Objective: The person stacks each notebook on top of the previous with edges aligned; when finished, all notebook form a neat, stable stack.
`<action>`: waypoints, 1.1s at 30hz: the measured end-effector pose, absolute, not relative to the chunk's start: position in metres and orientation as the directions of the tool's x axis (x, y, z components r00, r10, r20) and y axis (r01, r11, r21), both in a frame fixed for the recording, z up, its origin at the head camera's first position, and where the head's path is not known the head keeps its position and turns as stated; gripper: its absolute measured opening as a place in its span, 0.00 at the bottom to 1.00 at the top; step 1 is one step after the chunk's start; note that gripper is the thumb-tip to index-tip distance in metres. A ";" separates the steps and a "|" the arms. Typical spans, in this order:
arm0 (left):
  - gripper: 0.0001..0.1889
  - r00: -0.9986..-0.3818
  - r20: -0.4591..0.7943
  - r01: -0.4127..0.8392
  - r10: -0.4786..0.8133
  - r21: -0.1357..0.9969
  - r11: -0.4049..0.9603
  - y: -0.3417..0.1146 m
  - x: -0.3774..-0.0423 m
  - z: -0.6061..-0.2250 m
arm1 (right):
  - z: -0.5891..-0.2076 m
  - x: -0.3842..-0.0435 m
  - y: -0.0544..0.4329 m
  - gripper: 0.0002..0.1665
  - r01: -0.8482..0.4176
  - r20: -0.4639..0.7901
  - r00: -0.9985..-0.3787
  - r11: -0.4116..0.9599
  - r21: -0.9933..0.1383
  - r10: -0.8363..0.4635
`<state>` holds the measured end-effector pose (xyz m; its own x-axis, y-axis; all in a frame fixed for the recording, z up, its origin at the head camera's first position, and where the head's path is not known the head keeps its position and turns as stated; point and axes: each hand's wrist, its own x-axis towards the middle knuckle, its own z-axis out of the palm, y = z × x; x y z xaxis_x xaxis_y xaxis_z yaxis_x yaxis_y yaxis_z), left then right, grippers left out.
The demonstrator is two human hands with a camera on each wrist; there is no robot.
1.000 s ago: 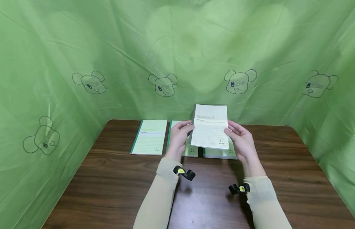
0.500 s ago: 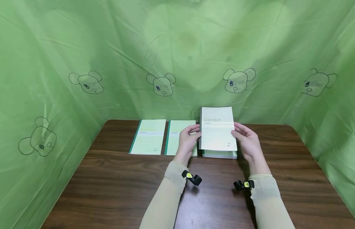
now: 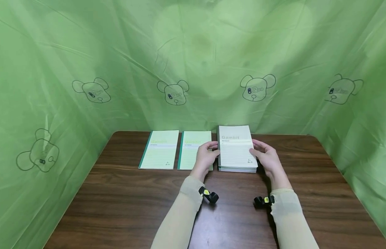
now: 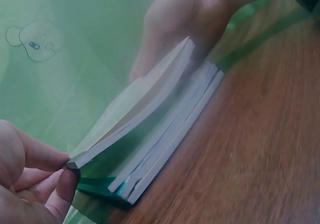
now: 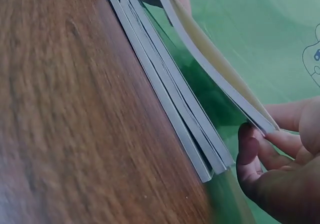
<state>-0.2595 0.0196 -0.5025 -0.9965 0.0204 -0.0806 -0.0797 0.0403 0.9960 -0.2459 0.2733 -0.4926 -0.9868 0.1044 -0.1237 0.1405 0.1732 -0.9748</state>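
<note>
Both hands hold a white Gambit notebook (image 3: 234, 148) with a grey spine, level over a stack of notebooks (image 5: 165, 84) with green spines. My left hand (image 3: 205, 159) pinches the spine edge between thumb and fingers. On the opposite edge, my right hand (image 3: 268, 160) has its thumb on top and fingers beneath. In both wrist views a gap shows between the held notebook and the stack, and its pages bow a little. From the head view it covers nearly all of the stack, leaving only a thin front edge visible.
Two more green-spined notebooks lie flat to the left, an outer one (image 3: 159, 150) and an inner one (image 3: 188, 155) partly behind the left hand. Everything sits near the back edge of a dark wooden table (image 3: 133, 204). A green curtain (image 3: 193, 52) hangs behind and around it.
The grey-spined notebook has moved right and then down, from above the middle notebook to over the right-hand stack. Both hands have travelled with it, keeping their grip on its two sides.
</note>
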 end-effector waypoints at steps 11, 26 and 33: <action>0.20 -0.992 -0.122 -0.119 0.024 0.988 0.101 0.016 -0.261 -0.508 | -0.500 -0.249 0.275 0.35 0.156 -0.146 -0.987 0.178 -0.972 0.067; 0.25 -0.998 -0.064 -0.062 0.000 0.955 0.291 0.019 -0.258 -0.507 | -0.498 -0.243 0.279 0.35 0.175 -0.156 -0.983 0.233 -0.957 0.097; 0.25 -0.999 -0.047 -0.045 0.000 0.947 0.318 0.020 -0.257 -0.508 | -0.503 -0.244 0.281 0.35 0.200 -0.185 -0.979 0.227 -0.953 0.084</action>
